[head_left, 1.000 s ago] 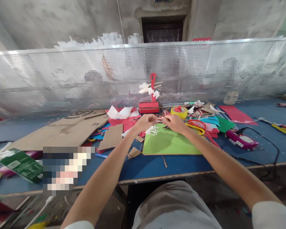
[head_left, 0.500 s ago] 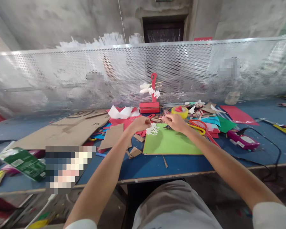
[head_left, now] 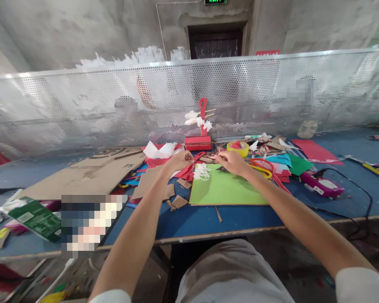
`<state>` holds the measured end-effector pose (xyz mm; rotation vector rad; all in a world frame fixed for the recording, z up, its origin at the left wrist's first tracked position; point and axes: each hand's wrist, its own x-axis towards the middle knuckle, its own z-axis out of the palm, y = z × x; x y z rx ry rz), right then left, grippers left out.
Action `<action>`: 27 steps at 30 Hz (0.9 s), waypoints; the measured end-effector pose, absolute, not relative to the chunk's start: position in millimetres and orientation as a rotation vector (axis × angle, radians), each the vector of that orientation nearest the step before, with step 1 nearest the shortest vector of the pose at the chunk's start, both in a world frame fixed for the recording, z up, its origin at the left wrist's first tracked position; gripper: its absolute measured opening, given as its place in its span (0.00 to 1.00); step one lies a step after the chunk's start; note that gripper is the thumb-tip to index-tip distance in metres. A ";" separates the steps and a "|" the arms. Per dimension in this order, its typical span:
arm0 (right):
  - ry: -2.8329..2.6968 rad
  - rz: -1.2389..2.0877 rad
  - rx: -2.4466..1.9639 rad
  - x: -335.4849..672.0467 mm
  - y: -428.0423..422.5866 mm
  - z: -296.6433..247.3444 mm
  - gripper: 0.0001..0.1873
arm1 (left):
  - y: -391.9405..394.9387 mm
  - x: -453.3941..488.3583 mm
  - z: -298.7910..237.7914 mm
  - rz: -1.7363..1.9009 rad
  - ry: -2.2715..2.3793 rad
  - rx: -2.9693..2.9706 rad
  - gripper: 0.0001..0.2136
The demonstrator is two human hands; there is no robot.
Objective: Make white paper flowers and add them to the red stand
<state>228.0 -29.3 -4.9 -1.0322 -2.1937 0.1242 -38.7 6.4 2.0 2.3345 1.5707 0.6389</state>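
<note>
My left hand (head_left: pixel 180 162) is closed with fingertips together above the red paper scraps, just left of the green sheet (head_left: pixel 230 189). Whatever it may hold is too small to see. My right hand (head_left: pixel 232 161) hovers over the sheet's far edge, its fingers pinched; a small pale tip shows at them, its kind unclear. Between the hands, a bunch of curly white strips (head_left: pixel 202 171) lies on the sheet's upper left corner. Behind them stands a red upright piece (head_left: pixel 203 110) on a red block base (head_left: pixel 197 143), with white tufts and thin sticks attached.
Cardboard (head_left: pixel 82 172) covers the left of the blue table. Yellow tape (head_left: pixel 238 148), a yellow cable (head_left: pixel 261 171) and coloured paper lie right of centre. Farther right are a purple device (head_left: pixel 322 186) with a black cord and pliers (head_left: pixel 377 171). A perforated metal screen (head_left: pixel 164 97) stands behind.
My left hand has shifted slightly left and up, away from the white strips, leaving them on the sheet. My right hand stays about where it was. The view tilts up a little.
</note>
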 end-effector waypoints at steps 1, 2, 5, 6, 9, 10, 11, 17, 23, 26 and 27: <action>-2.197 0.122 -1.030 228.1 -29.2 -4.8 0.27 | 5.7 -41.3 2.0 0.603 1.700 2.324 0.08; -2.201 0.119 -1.027 228.3 -29.1 -4.7 0.27 | 4.8 -43.7 1.5 0.547 1.844 2.306 0.08; -2.216 0.113 -1.017 228.9 -28.2 -4.9 0.26 | 1.7 -49.8 -2.7 0.334 2.134 2.233 0.12; -2.218 0.112 -1.013 229.0 -27.8 -5.1 0.26 | 1.1 -51.4 -4.8 0.273 2.161 2.223 0.14; -2.219 0.112 -1.005 229.2 -26.9 -5.7 0.26 | 1.2 -54.7 -11.1 0.153 2.172 2.223 0.17; -2.220 0.113 -1.003 229.2 -26.7 -5.9 0.26 | 1.9 -55.6 -12.7 0.141 2.170 2.231 0.17; -2.220 0.116 -1.001 229.2 -26.5 -6.0 0.25 | 2.8 -56.4 -14.0 0.140 2.165 2.242 0.16; -2.226 0.106 -0.986 228.7 -26.5 -6.2 0.25 | 7.1 -57.1 -13.9 0.127 2.165 2.199 0.09; -2.227 0.123 -0.975 228.9 -27.5 -6.0 0.23 | 7.9 -56.7 -14.3 0.142 2.163 2.200 0.09; -2.226 0.120 -0.977 229.0 -27.7 -5.5 0.23 | 13.3 -61.8 -19.6 0.170 2.134 2.232 0.13; -2.227 0.118 -0.976 229.0 -27.8 -5.3 0.23 | 16.0 -63.7 -21.8 0.177 2.123 2.241 0.14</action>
